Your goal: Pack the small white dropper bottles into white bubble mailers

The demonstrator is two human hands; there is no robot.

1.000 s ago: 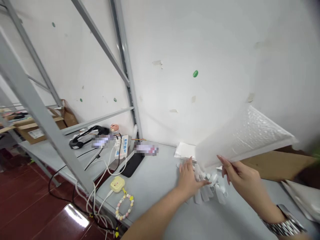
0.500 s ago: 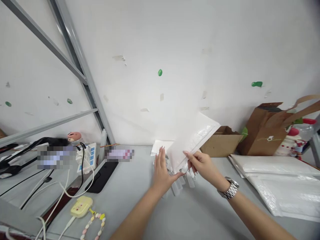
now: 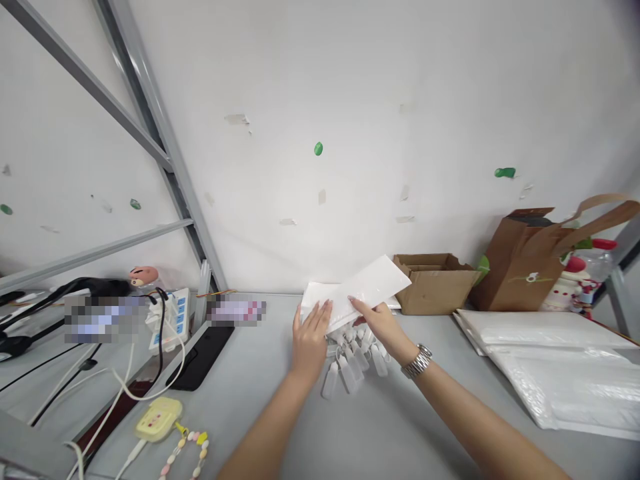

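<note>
A white bubble mailer [image 3: 367, 288] hangs low over the grey table [image 3: 260, 373], its left edge held between both hands. My right hand [image 3: 379, 323] pinches that edge with thumb and fingers. My left hand [image 3: 311, 337] rests against the mailer's left end with fingers stretched out. Just below the hands lies a cluster of small clear plastic bottles [image 3: 350, 363] on the table. A flat stack of white sheets [image 3: 314, 295] lies behind the hands by the wall.
A small open cardboard box [image 3: 433, 283] and a brown paper bag [image 3: 525, 260] stand against the wall at right. More white mailers [image 3: 550, 360] lie at right. A power strip [image 3: 173, 312], cables, a yellow charger [image 3: 155, 420] and a black tablet [image 3: 200, 347] sit at left by a metal rack [image 3: 165, 167].
My right hand has lowered the mailer from tilted up to nearly flat over the bottles. My left hand moved up onto the mailer's left end. The view shifted right earlier.
</note>
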